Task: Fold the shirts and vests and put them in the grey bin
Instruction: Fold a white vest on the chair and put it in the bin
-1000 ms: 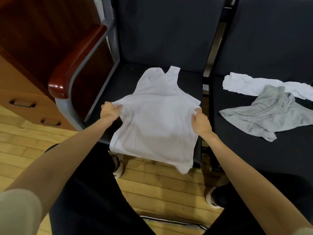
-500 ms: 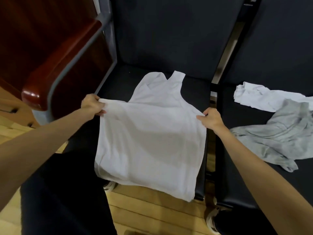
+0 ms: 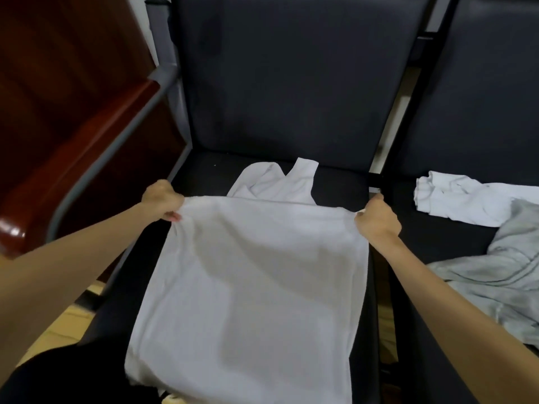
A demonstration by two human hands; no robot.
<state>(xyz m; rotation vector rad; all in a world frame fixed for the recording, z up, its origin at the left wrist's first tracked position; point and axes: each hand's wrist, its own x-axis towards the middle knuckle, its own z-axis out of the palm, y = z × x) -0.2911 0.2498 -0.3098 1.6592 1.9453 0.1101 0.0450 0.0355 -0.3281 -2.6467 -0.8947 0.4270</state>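
Note:
A white vest (image 3: 256, 272) is stretched across the dark chair seat (image 3: 335, 182), its straps lying toward the backrest and its hem hanging over the front edge. My left hand (image 3: 162, 204) grips the vest's left side. My right hand (image 3: 377, 221) grips its right side. The cloth is pulled taut between them. A white garment (image 3: 460, 201) and a crumpled grey garment (image 3: 495, 281) lie on the neighbouring seat to the right. The grey bin is not in view.
A wooden armrest (image 3: 87, 158) on a grey metal frame (image 3: 122, 138) stands to the left of the seat. The dark backrest (image 3: 291, 71) rises behind. Wooden floor (image 3: 58, 330) shows at lower left, beside my dark trouser leg (image 3: 58, 377).
Both hands have moved apart and forward, spreading the vest wide and taut over the seat. The view has come closer to the chair.

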